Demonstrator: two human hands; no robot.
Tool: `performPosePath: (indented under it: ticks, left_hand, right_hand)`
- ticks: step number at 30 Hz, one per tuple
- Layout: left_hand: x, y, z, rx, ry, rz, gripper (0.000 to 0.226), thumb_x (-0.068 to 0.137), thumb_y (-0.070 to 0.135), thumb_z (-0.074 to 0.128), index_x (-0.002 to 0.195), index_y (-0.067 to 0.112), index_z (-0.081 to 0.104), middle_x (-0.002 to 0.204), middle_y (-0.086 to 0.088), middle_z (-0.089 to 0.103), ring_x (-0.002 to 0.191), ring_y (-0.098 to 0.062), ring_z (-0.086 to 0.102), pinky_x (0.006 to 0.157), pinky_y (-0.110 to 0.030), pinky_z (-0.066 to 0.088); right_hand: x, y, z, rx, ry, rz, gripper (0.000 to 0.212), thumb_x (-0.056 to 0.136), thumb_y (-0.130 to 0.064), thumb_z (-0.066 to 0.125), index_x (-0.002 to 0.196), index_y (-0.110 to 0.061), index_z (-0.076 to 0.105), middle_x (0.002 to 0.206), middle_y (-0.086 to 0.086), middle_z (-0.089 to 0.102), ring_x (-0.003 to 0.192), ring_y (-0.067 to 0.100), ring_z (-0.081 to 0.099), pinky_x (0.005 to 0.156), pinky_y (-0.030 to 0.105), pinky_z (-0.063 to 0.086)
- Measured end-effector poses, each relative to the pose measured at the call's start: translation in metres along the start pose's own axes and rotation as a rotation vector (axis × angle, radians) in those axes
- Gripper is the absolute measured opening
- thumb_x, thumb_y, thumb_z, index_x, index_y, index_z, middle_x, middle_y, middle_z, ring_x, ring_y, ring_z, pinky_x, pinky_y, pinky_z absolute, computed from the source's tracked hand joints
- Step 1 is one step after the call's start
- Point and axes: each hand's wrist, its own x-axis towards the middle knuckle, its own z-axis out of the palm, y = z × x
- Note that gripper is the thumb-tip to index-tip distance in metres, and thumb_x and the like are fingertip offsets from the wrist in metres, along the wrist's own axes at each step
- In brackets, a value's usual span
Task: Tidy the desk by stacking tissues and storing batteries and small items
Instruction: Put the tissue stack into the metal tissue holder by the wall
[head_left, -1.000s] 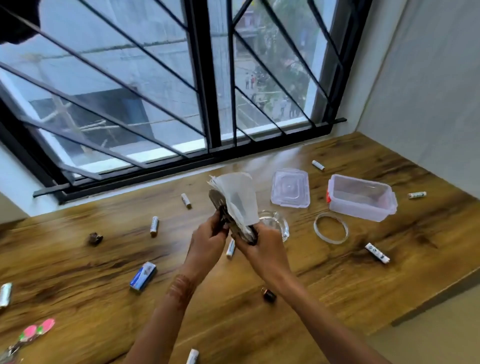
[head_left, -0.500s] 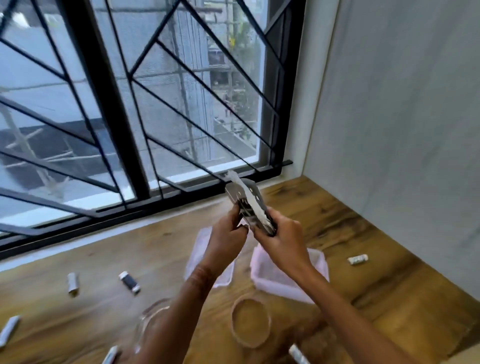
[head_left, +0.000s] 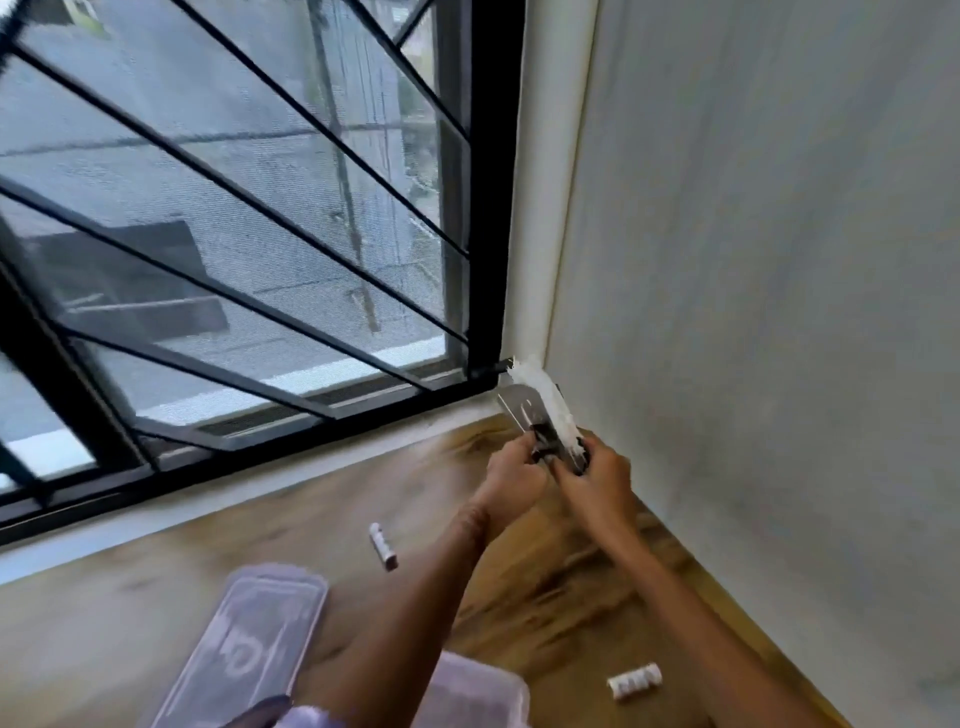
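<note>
Both my hands hold a metal tissue holder (head_left: 524, 413) with white tissues (head_left: 548, 400) clamped in it, raised above the desk's far right corner. My left hand (head_left: 511, 470) grips its lower left side. My right hand (head_left: 597, 470) grips its lower right side. A white battery (head_left: 383, 546) lies on the wooden desk (head_left: 545, 571) below my left forearm. Another white battery (head_left: 635, 680) lies near my right forearm. The clear plastic box (head_left: 467, 691) shows under my left arm, partly hidden. Its clear lid (head_left: 249, 644) lies to the left.
A black barred window (head_left: 260, 260) runs along the desk's back edge. A pale wall (head_left: 779, 260) borders the desk on the right. The picture is blurred by motion.
The view has swung right and closer to the corner. My hands carried the tissue holder toward the far right corner, still held the same way.
</note>
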Motion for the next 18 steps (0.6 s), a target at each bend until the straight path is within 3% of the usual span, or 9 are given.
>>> performPosePath:
  ticks: [4,9,13,18]
  left_hand:
    - [0.043,-0.011,0.016,0.010,0.002,-0.082,0.044,0.083,0.004,0.044,0.123,0.018,0.057,0.120,-0.002,0.063,0.113,-0.015,0.055,0.096,-0.021,0.040]
    - [0.076,-0.027,0.033,-0.022,-0.045,-0.120,0.045,0.086,0.000,0.043,0.126,0.019,0.055,0.121,0.002,0.061,0.112,-0.010,0.053,0.092,-0.015,0.038]
    - [0.091,-0.037,0.042,-0.026,-0.059,-0.134,0.046,0.087,0.002,0.043,0.129,0.021,0.052,0.123,0.000,0.061,0.114,-0.013,0.054,0.093,-0.018,0.041]
    - [0.089,-0.042,0.046,-0.013,-0.068,-0.147,0.054,0.087,-0.002,0.041,0.135,0.023,0.045,0.119,0.002,0.057,0.113,-0.014,0.050,0.093,-0.019,0.039]
  right_hand:
    - [0.035,0.029,0.005,-0.036,-0.005,0.044,0.032,0.083,-0.016,0.066,0.114,-0.011,0.062,0.098,0.007,0.070,0.087,0.020,0.063,0.072,0.023,0.046]
    - [0.063,0.060,0.011,-0.065,-0.020,0.117,0.032,0.079,-0.015,0.068,0.111,-0.013,0.064,0.095,0.008,0.071,0.091,0.027,0.065,0.081,0.037,0.053]
    - [0.073,0.077,0.012,-0.078,-0.006,0.161,0.032,0.080,-0.014,0.067,0.112,-0.010,0.064,0.095,0.010,0.072,0.090,0.028,0.066,0.072,0.024,0.046]
    - [0.074,0.084,0.013,-0.095,-0.001,0.176,0.033,0.081,-0.015,0.066,0.114,-0.010,0.063,0.100,0.009,0.071,0.095,0.028,0.064,0.073,0.021,0.042]
